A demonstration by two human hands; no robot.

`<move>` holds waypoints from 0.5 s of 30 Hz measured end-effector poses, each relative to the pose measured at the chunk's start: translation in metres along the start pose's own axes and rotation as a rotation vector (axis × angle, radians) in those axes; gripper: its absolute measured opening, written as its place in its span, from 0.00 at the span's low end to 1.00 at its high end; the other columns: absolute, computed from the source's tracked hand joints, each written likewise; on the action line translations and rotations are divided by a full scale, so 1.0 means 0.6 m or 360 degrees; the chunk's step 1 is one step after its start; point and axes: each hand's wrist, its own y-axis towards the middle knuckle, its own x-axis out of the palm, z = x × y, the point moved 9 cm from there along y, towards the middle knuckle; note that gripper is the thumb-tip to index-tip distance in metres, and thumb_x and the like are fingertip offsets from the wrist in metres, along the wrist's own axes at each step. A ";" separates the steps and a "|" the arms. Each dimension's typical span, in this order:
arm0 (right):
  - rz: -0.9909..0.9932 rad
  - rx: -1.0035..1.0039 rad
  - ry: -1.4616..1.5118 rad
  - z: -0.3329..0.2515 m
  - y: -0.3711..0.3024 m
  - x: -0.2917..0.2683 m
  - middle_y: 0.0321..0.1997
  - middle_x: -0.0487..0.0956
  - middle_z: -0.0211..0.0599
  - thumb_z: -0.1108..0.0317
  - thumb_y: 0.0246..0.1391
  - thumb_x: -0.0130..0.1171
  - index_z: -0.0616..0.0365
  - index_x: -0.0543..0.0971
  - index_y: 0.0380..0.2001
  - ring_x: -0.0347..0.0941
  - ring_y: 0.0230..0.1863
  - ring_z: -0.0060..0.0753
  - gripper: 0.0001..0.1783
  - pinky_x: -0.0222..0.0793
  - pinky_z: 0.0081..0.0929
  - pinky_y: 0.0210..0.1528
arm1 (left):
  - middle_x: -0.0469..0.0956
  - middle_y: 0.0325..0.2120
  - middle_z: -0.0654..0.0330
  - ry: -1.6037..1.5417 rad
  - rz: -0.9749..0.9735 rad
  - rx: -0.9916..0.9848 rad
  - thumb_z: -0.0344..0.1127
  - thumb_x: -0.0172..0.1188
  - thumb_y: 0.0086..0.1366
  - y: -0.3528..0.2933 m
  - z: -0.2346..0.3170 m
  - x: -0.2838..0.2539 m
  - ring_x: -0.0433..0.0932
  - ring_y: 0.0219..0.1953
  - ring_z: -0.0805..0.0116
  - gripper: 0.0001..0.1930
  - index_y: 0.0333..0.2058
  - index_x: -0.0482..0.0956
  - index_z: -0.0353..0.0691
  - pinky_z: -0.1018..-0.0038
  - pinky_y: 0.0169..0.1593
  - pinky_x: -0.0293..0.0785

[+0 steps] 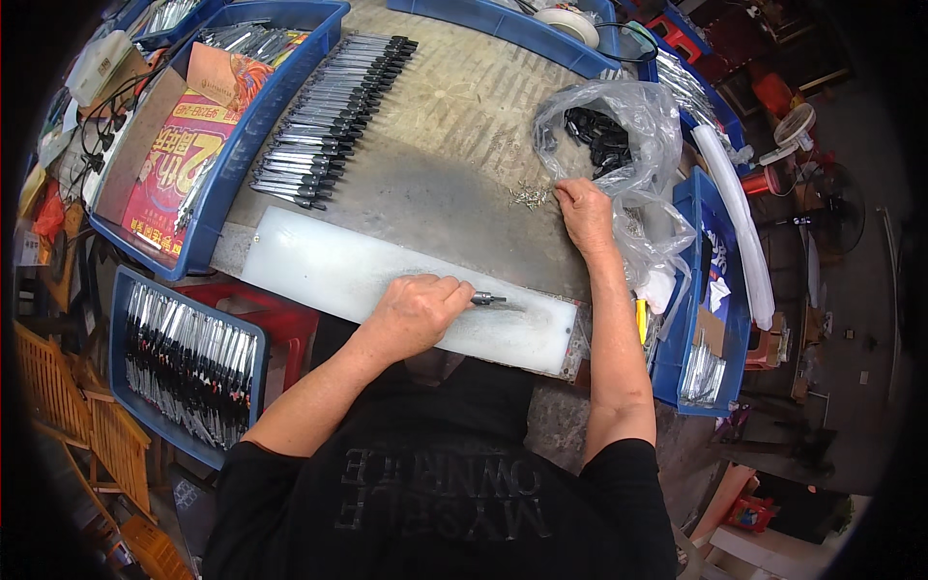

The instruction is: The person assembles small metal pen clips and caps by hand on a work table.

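Observation:
My left hand point(418, 314) is closed around a slim silver tool with a dark tip point(488, 299), which points right over a long white board point(319, 259). Most of the tool is hidden in the fist. At the edge of a small heap of tiny metal parts point(530, 195), my right hand point(585, 213) has its fingertips pinched together; what they hold, if anything, is too small to make out. Beside that hand lies a clear plastic bag point(652, 121) with black pieces point(597, 140) inside. Several silver tools with black ends point(324, 121) lie in a row at the back left.
Blue trays line the bench: one with cardboard and packaging point(208, 227) at left, one of slim silver-and-black tools point(188, 362) at lower left, another at right point(691, 377). A red stool point(290, 324) stands under the left edge. A yellow object point(641, 321) lies by my right forearm.

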 end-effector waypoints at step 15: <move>-0.0309 0.0106 -0.0299 0.002 0.011 0.029 0.33 0.73 0.50 0.70 0.49 0.47 0.63 0.72 0.27 0.70 0.37 0.52 0.07 0.65 0.42 0.39 | 0.67 0.15 0.62 0.0003 0.0157 0.0073 0.33 0.59 0.50 -0.001 0.002 -0.005 0.72 0.18 0.66 0.07 0.25 0.70 0.39 0.71 0.22 0.69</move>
